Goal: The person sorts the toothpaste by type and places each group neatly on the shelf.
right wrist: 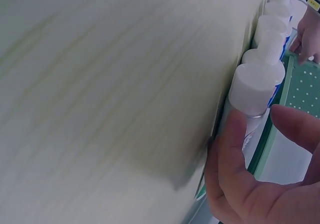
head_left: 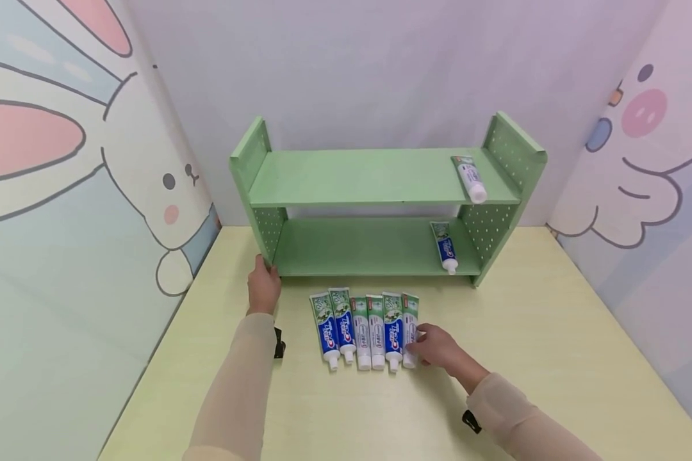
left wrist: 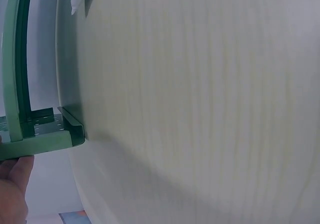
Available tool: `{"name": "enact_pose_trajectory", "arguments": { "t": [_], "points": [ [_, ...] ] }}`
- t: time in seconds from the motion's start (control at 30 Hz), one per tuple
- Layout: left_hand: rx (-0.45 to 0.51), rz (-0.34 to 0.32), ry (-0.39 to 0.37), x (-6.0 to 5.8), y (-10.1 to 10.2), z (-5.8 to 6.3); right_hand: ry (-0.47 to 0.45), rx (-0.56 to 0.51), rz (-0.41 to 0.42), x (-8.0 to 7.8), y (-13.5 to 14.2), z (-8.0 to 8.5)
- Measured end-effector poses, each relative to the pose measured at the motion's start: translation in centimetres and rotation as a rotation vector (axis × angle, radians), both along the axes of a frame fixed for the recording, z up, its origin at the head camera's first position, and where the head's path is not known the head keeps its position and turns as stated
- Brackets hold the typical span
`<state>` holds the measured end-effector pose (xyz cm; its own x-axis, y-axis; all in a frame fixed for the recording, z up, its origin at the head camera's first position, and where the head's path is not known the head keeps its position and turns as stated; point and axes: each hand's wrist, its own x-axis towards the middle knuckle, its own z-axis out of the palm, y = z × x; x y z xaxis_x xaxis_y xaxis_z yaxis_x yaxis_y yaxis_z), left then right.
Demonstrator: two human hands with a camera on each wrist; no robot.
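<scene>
My right hand (head_left: 435,347) is at the rightmost toothpaste tube (head_left: 411,326) of a row on the table. In the right wrist view its curled fingers and thumb lie on either side of the tube, just behind the white cap (right wrist: 251,89). The row alternates blue-and-green tubes (head_left: 326,330) and white-and-green tubes (head_left: 376,333), caps toward me. My left hand (head_left: 263,286) grips the lower front of the left side panel of a green two-tier shelf (head_left: 357,176). The left wrist view shows its fingers against that panel (left wrist: 45,144).
One white-and-green tube (head_left: 469,179) lies at the right of the upper tier. Below it, a blue-and-green tube (head_left: 444,248) lies on the lower tier. The shelf stands at the back of the pale wooden table (head_left: 346,416), before cartoon-printed walls.
</scene>
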<state>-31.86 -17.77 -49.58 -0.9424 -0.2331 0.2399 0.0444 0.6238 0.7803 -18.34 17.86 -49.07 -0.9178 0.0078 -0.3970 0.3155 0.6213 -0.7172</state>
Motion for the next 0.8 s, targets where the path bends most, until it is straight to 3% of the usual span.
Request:
{"name": "enact_pose_trajectory", "arguments": {
  "t": [0.8],
  "points": [
    [0.001, -0.005, 0.018, -0.09, -0.12, -0.01, 0.010, 0.026, -0.012, -0.09, -0.75, -0.45]
  ]
}}
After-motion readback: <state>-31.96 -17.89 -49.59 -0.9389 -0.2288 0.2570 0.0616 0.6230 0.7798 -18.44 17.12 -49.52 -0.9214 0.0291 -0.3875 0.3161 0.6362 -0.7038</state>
